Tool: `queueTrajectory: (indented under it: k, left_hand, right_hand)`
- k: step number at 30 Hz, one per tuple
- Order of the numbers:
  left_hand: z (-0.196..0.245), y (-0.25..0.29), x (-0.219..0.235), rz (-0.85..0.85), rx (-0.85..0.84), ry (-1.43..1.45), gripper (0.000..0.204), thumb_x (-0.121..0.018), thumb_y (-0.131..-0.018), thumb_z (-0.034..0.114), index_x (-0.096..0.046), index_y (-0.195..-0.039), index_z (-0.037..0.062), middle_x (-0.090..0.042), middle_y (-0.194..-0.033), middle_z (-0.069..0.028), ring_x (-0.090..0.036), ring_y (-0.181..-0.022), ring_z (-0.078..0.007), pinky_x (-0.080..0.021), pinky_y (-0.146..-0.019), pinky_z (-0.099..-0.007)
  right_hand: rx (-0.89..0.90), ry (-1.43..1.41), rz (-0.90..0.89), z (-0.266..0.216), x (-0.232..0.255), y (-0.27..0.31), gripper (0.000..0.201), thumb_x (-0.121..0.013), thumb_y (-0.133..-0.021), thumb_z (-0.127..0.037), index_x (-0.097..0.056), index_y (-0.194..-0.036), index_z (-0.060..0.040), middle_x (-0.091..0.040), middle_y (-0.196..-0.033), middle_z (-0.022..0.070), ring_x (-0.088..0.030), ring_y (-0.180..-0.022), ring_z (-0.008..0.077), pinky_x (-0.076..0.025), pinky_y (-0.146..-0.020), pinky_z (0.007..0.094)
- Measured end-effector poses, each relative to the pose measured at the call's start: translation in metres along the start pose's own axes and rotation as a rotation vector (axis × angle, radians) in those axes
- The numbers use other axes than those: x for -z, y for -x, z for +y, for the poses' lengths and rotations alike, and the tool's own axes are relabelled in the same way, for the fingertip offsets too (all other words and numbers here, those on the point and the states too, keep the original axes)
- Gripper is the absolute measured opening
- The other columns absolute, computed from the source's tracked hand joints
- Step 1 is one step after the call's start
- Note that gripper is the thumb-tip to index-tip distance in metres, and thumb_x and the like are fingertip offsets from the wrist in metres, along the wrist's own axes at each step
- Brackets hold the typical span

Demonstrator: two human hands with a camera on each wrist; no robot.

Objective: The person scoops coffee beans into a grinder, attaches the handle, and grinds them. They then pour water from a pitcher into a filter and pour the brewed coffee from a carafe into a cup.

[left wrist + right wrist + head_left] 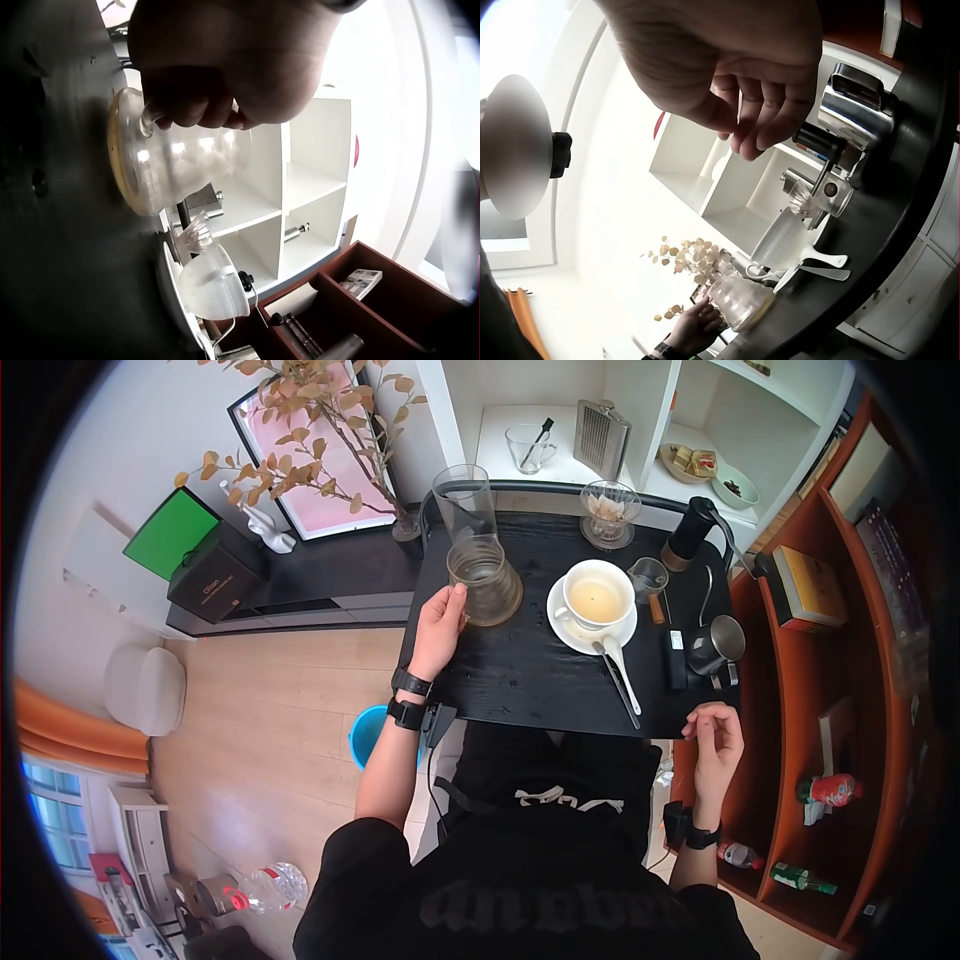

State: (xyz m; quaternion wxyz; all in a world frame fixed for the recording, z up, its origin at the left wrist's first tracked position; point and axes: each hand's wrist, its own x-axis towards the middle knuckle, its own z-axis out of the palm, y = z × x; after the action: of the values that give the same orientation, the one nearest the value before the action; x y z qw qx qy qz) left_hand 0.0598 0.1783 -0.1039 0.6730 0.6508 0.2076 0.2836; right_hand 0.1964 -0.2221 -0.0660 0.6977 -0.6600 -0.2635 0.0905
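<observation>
At the left of the black table, my left hand grips the handle of a clear glass carafe. The left wrist view shows fingers curled through that handle, and the carafe stands upright with its base at the tabletop. To its right, a white cup of pale yellowish liquid sits on a white saucer. A white spoon and a slim metal utensil lean from the saucer onto the table. My right hand hangs loosely curled by the table's front right edge, holding nothing.
Behind the carafe stands a tall glass. A glass dripper, a black hand grinder, a small wooden-handled glass and a metal pitcher line the back and right. A blue bucket sits on the floor.
</observation>
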Motion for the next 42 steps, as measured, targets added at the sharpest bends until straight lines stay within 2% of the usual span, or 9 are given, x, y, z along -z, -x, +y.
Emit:
queueTrajectory:
  k: [6,12,15,18,21,30,34,35,42]
  left_hand:
    - [0.004,-0.002,0.001,-0.011,0.002,0.081,0.036,-0.054,-0.104,0.029,-0.052,-0.073,0.0111,-0.040,-0.060,0.0094,-0.033,-0.053,-0.0011,-0.027,-0.050,-0.0216]
    - [0.025,-0.002,-0.004,0.104,0.090,0.097,0.034,-0.057,-0.100,0.019,-0.056,-0.068,0.0100,-0.040,-0.057,0.0102,-0.032,-0.049,-0.0010,-0.025,-0.047,-0.0231]
    - [0.041,-0.001,-0.009,0.106,0.086,-0.110,0.037,-0.056,-0.100,0.018,-0.050,-0.064,0.0121,-0.038,-0.056,0.0100,-0.030,-0.049,-0.0013,-0.024,-0.046,-0.0236]
    - [0.050,-0.005,-0.007,0.007,-0.027,-0.155,0.042,-0.061,-0.097,0.017,-0.045,-0.059,0.0082,-0.036,-0.056,0.0105,-0.028,-0.055,-0.0001,-0.023,-0.048,-0.0238]
    - [0.075,-0.005,-0.013,-0.068,-0.159,-0.368,0.044,-0.063,-0.095,0.018,-0.040,-0.060,0.0058,-0.034,-0.056,0.0090,-0.028,-0.057,-0.0016,-0.024,-0.048,-0.0252]
    - [0.141,-0.030,-0.044,-0.282,-0.248,-0.720,0.039,-0.066,-0.081,0.015,-0.036,-0.061,0.0004,-0.030,-0.053,-0.0033,-0.029,-0.054,-0.0068,-0.030,-0.047,-0.0293]
    - [0.164,-0.043,-0.067,-0.368,-0.256,-0.886,0.040,-0.067,-0.076,0.018,-0.036,-0.060,-0.0005,-0.031,-0.051,-0.0067,-0.029,-0.049,-0.0148,-0.034,-0.047,-0.0316]
    - [0.166,-0.048,-0.072,-0.399,-0.296,-0.941,0.040,-0.067,-0.074,0.021,-0.039,-0.057,-0.0009,-0.035,-0.049,-0.0093,-0.033,-0.046,-0.0207,-0.037,-0.048,-0.0339]
    - [0.167,-0.065,-0.104,-0.452,-0.317,-1.188,0.039,-0.067,-0.071,0.030,-0.049,-0.054,0.0003,-0.047,-0.048,-0.0134,-0.048,-0.047,-0.0319,-0.044,-0.051,-0.0391]
  right_hand:
    - [-0.011,0.012,0.002,-0.002,0.005,0.003,0.006,-0.053,-0.099,0.000,-0.058,-0.100,-0.0024,-0.061,-0.093,0.0051,-0.057,-0.075,0.0089,-0.046,-0.069,0.0220]
    - [-0.041,-0.005,-0.022,0.004,0.003,0.006,0.006,-0.052,-0.100,0.000,-0.057,-0.101,-0.0023,-0.061,-0.093,0.0051,-0.057,-0.074,0.0084,-0.046,-0.070,0.0219]
    - [-0.023,-0.018,-0.036,0.005,0.004,0.003,0.006,-0.052,-0.100,0.000,-0.057,-0.102,-0.0022,-0.060,-0.093,0.0051,-0.057,-0.074,0.0084,-0.046,-0.070,0.0220]
    - [-0.026,-0.038,-0.026,0.004,0.005,0.003,0.006,-0.052,-0.100,0.000,-0.057,-0.101,-0.0021,-0.060,-0.094,0.0051,-0.057,-0.075,0.0083,-0.046,-0.070,0.0220]
    - [-0.035,-0.039,-0.023,0.004,0.006,0.005,0.006,-0.052,-0.100,0.000,-0.057,-0.101,-0.0020,-0.060,-0.093,0.0049,-0.057,-0.075,0.0082,-0.046,-0.069,0.0216]
    - [-0.072,-0.073,0.006,0.004,0.009,0.008,0.006,-0.053,-0.100,-0.001,-0.058,-0.100,-0.0022,-0.061,-0.092,0.0038,-0.058,-0.075,0.0076,-0.046,-0.069,0.0207]
    - [-0.077,-0.053,0.020,0.004,0.014,0.012,0.006,-0.053,-0.100,-0.002,-0.059,-0.099,-0.0027,-0.061,-0.090,0.0028,-0.058,-0.075,0.0072,-0.046,-0.069,0.0207]
    - [-0.070,-0.051,0.018,0.005,0.014,0.011,0.006,-0.053,-0.100,-0.002,-0.060,-0.099,-0.0029,-0.061,-0.089,0.0026,-0.058,-0.075,0.0071,-0.046,-0.069,0.0207]
    - [-0.085,-0.060,0.054,0.006,0.021,0.017,0.007,-0.053,-0.100,-0.002,-0.060,-0.099,-0.0032,-0.063,-0.088,0.0020,-0.058,-0.075,0.0064,-0.045,-0.069,0.0209]
